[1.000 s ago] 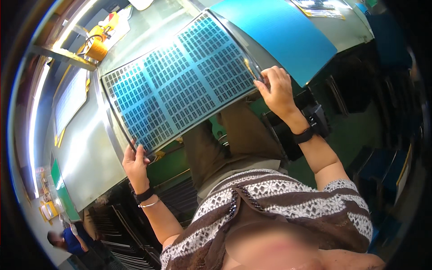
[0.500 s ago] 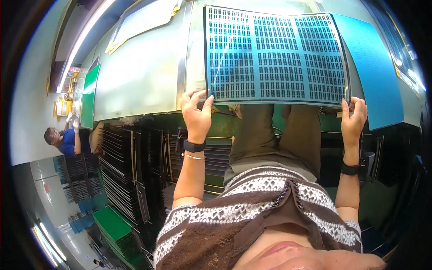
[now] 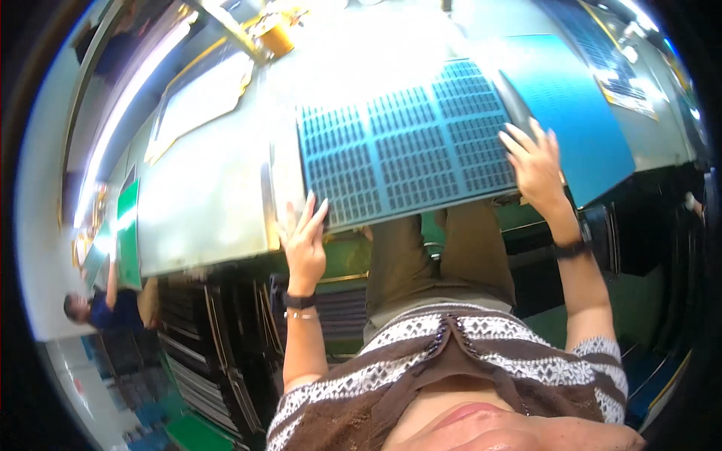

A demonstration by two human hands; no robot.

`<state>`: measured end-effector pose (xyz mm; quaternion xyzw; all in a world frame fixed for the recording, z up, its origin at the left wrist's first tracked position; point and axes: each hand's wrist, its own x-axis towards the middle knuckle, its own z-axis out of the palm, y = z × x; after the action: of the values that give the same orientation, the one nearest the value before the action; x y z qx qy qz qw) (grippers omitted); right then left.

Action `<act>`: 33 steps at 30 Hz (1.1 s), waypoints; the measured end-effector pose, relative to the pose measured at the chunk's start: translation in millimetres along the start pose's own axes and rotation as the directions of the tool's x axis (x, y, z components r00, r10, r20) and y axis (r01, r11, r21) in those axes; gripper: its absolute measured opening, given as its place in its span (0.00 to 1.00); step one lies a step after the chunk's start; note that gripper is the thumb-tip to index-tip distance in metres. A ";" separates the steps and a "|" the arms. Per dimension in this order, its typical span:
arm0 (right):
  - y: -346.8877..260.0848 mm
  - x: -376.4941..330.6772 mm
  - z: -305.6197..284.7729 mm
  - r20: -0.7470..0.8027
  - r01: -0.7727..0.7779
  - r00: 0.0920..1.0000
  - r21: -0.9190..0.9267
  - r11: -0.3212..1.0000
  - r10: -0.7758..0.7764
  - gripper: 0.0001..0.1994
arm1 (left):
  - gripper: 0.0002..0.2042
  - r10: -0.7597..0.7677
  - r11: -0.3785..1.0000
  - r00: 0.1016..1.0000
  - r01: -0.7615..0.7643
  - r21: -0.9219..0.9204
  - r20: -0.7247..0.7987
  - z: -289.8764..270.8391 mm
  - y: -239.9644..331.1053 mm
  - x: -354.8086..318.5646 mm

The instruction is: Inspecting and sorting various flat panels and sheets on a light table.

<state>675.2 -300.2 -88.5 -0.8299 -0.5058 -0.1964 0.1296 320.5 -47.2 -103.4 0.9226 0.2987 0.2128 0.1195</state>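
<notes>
On the pale worktable (image 3: pixel 203 210) — slotted blue tray (image 3: pixel 406 150), left hand (image 3: pixel 304 240) and right hand (image 3: pixel 535 169) open-fingered on its near edge — plain blue sheet (image 3: pixel 579 120) alongside.

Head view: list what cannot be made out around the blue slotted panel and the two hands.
- Blue slotted panel: its far edge is washed out by glare on the pale worktable.
- Right hand: the palm is hidden, facing down; its grip is unclear.
- Left hand: whether the fingertips touch the panel is unclear.
- Dark stacked racks under the table: contents too dim and small.
</notes>
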 end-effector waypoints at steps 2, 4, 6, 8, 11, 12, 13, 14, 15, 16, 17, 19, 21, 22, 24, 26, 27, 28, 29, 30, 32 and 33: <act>20.2 43.8 12.2 -0.075 0.020 0.997 0.025 0.999 -0.018 0.18 | 0.19 0.033 0.999 0.998 -0.033 -0.005 0.047 -8.2 11.4 6.7; 45.3 93.1 47.1 -0.092 -0.013 0.996 0.043 0.999 0.017 0.17 | 0.19 0.071 0.997 0.995 -0.074 0.029 0.071 -17.7 16.1 13.2; 49.5 129.8 48.0 -0.060 -0.070 0.996 -0.055 0.996 0.067 0.19 | 0.18 0.074 0.996 0.994 -0.078 0.049 0.080 -34.2 26.0 12.9; 49.0 141.7 40.7 -0.027 -0.113 0.994 -0.147 0.983 0.111 0.20 | 0.17 0.085 0.995 0.992 -0.090 0.047 0.091 -51.5 35.3 9.0; 47.5 147.7 38.3 -0.087 -0.107 0.992 -0.184 0.977 0.092 0.20 | 0.15 0.110 0.991 0.989 -0.117 0.071 0.099 -62.0 34.9 19.0; 57.8 148.7 35.8 -0.118 -0.103 0.989 -0.172 0.980 0.083 0.18 | 0.15 0.157 0.985 0.983 -0.163 0.054 0.097 -58.9 34.9 38.8; 61.8 146.5 35.8 -0.139 -0.089 0.988 -0.148 0.985 0.069 0.16 | 0.15 0.190 0.980 0.976 -0.195 0.042 0.103 -60.0 34.4 55.0; 61.3 145.6 35.7 -0.162 -0.078 0.985 -0.100 0.992 0.061 0.16 | 0.17 0.211 0.973 0.974 -0.217 0.074 0.083 -57.2 33.6 74.2; 61.8 143.8 34.4 -0.150 -0.083 0.986 -0.096 0.992 0.068 0.17 | 0.20 0.256 0.955 0.965 -0.263 0.141 0.062 -48.2 27.0 99.2; 50.9 146.9 34.6 -0.156 -0.078 0.986 -0.071 0.994 0.066 0.18 | 0.23 0.278 0.937 0.960 -0.272 0.220 0.004 -43.0 13.0 119.6; 45.9 144.7 34.8 -0.161 -0.081 0.984 -0.063 0.995 0.070 0.19 | 0.25 0.226 0.948 0.974 -0.212 0.238 -0.033 -27.5 -1.8 140.2; 38.7 147.1 31.9 -0.120 -0.094 0.989 -0.049 0.994 0.088 0.20 | 0.30 0.161 0.939 0.985 -0.133 0.317 -0.063 -8.8 -24.6 181.9; 44.7 142.3 31.1 -0.124 -0.125 0.985 -0.041 0.991 0.119 0.19 | 0.30 0.029 0.953 0.998 -0.011 0.303 -0.054 2.7 -20.0 209.6; 45.1 143.1 31.5 -0.128 -0.136 0.983 -0.028 0.990 0.131 0.18 | 0.30 0.034 0.954 0.998 -0.016 0.301 -0.056 3.8 -20.6 213.3; 47.9 139.8 29.6 -0.122 -0.151 0.982 -0.036 0.988 0.146 0.18 | 0.28 0.041 0.936 0.993 0.001 0.353 -0.109 13.9 -14.0 214.1; 48.5 137.6 25.2 -0.113 -0.135 0.985 -0.043 0.990 0.129 0.23 | 0.28 0.020 0.942 0.995 0.014 0.335 -0.096 20.5 -12.9 214.2; 48.3 132.8 23.9 -0.110 -0.135 0.986 -0.050 0.990 0.129 0.23 | 0.28 -0.006 0.946 0.996 0.036 0.322 -0.094 22.2 -13.3 214.7; 47.1 123.4 22.1 -0.139 -0.096 0.987 -0.085 0.992 0.084 0.25 | 0.31 0.006 0.952 0.996 0.021 0.305 -0.086 27.8 -15.9 216.5; 45.2 114.4 20.1 -0.168 -0.057 0.985 -0.123 0.991 0.036 0.28 | 0.31 0.008 0.955 0.996 0.018 0.297 -0.086 28.9 -16.6 217.9; 35.1 97.3 13.6 -0.110 0.008 0.994 -0.091 0.996 -0.018 0.33 | 0.32 -0.014 0.961 0.998 0.029 0.276 -0.055 26.3 -19.9 216.4; -0.4 50.6 -16.7 0.086 0.080 0.992 0.139 0.987 -0.092 0.38 | 0.34 -0.069 0.960 0.997 0.059 0.275 0.027 19.6 -26.9 211.6; -18.9 29.7 -34.2 0.156 0.149 0.972 0.184 0.972 -0.178 0.42 | 0.34 -0.073 0.962 0.997 0.064 0.267 0.024 19.0 -30.1 211.5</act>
<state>663.9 -282.3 -44.2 -0.7849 -0.5969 -0.0901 0.1396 468.8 102.3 -62.6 0.9229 0.3542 0.1509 0.0070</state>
